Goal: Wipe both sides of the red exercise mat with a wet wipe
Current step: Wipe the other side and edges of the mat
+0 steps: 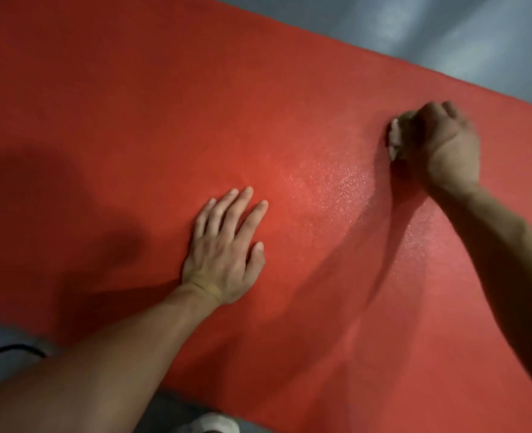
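- far left, bottom corner: a thin black cable [11,350] curls over the grey floor [477,35], just off the mat's near edge. pretty blurry tbh, can't tell what it plugs into
- red exercise mat [133,104] lies flat on that floor and fills most of the view, running diagonally from upper left down to lower right. grey floor shows past its far edge at the top right and past its near edge at the bottom left
- big dark shadow on the left part of the mat, w/ the surface otherwise plain red there
- left hand [224,248] is palm down on the mat, roughly mid-frame. fingers straight and spread a bit, thumb out to the side, not grasping anything, just resting flat on the surface. forearm comes in from the bottom left corner
- bottom edge, a bit left of center: something white [210,425] on the floor right by the mat's near edge, prob a shoe but too cropped to say for sure
- btw the two hands there's a patch of mat that glints w/ tiny sparkly specks, looks damp
- right hand [436,145] is further up the mat near its far edge, well apart from the left one. fingers curled into a fist around a scrunched-up wet wipe [394,135]
- the wipe pokes out pale on the left side of the fist and is pressed against the mat. right forearm comes in from the right edge, casting a long shadow on the mat
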Tool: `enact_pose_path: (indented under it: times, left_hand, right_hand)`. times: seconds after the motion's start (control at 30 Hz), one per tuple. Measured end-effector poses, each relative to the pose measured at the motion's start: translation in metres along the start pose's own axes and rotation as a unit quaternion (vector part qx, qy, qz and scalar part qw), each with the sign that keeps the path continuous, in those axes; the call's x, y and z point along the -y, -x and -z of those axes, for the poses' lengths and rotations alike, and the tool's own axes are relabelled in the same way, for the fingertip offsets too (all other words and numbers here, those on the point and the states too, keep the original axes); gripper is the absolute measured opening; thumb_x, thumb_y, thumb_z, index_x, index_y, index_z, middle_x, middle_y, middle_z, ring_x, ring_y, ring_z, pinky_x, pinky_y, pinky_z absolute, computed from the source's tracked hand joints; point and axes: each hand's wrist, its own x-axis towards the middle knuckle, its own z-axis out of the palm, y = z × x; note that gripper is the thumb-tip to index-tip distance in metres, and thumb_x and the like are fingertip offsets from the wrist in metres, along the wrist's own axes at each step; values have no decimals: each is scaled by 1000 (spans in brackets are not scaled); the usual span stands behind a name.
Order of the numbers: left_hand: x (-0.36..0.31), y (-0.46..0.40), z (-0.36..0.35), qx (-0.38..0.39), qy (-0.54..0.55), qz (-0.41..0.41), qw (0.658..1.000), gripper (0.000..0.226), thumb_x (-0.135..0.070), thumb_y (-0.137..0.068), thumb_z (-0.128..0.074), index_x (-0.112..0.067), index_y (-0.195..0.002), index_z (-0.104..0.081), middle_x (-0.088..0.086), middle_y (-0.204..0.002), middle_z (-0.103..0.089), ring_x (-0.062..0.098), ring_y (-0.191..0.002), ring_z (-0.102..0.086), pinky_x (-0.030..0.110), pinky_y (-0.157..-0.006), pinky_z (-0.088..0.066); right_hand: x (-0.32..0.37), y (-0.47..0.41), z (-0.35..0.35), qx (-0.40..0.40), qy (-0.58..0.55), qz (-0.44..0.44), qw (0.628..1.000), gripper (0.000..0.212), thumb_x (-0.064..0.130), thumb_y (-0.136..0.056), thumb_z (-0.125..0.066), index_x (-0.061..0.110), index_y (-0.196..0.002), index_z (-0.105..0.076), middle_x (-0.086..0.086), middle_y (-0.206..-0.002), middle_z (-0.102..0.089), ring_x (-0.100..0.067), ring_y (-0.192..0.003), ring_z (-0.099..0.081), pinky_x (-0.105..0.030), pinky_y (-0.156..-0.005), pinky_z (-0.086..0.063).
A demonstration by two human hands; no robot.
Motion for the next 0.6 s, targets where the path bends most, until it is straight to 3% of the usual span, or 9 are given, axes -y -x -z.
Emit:
enact_pose_path:
  times: [0.13, 0.23, 0.3, 0.4, 0.47, 0.6]
  left_hand:
    - [0, -1, 1, 11, 8, 2, 1000, 65, -39, -91, -49, -20, -154, -45, 7, -164, -35, 27, -152, -28, 51, -124, -20]
    - [-3, 3, 11, 16, 34, -8, 999, 60, -35, -94, -49, -18, -152, -47, 6, -162, -37, 27, -152, -29, 50, -124, -21]
    - [-11, 12, 22, 20, 103, -21, 994, 55, -28, -93, -55, -19, -147, -51, 2, -153, -47, 23, -142, -42, 43, -118, -32]
    - [-31, 33, 40, 23, 293, 66, 954, 59, -22, -93, -67, -26, -149, -46, -9, -136, -54, 8, -105, -63, 24, -97, -49]
    - [-39, 43, 39, 25, 359, 98, 928, 52, -22, -93, -70, -30, -141, -53, -12, -119, -61, 9, -86, -66, 24, -81, -55]
    - [-43, 62, 42, 50, 367, 79, 925, 26, -17, -92, -70, -27, -116, -67, -13, -92, -67, 8, -76, -67, 28, -72, -56]
  right_hand:
    - [46, 31, -15, 11, -49, 48, 998, 30, 33, -101, -48, 7, -86, -54, -23, -91, -54, -43, -80, -52, -53, -68, -43]
    - [81, 61, -16, 76, -87, 164, 980, 21, 30, -95, -53, 11, -87, -56, -17, -89, -53, -41, -78, -53, -52, -70, -45]
    - [102, 87, -8, 133, -148, 192, 961, 18, 30, -95, -54, 14, -87, -57, -10, -85, -53, -36, -77, -53, -44, -70, -45]
    - [122, 132, 8, 196, -252, 167, 933, 16, 25, -97, -58, 15, -85, -59, 0, -77, -56, -13, -68, -52, -23, -63, -40]
    - [126, 160, 16, 230, -305, 105, 918, 16, 24, -98, -61, 20, -82, -61, 6, -66, -60, -6, -59, -52, -14, -57, -37]
    - [131, 199, 27, 310, -354, 24, 882, 20, 27, -99, -63, 23, -79, -67, 3, -63, -66, -12, -56, -59, -32, -55, -46]
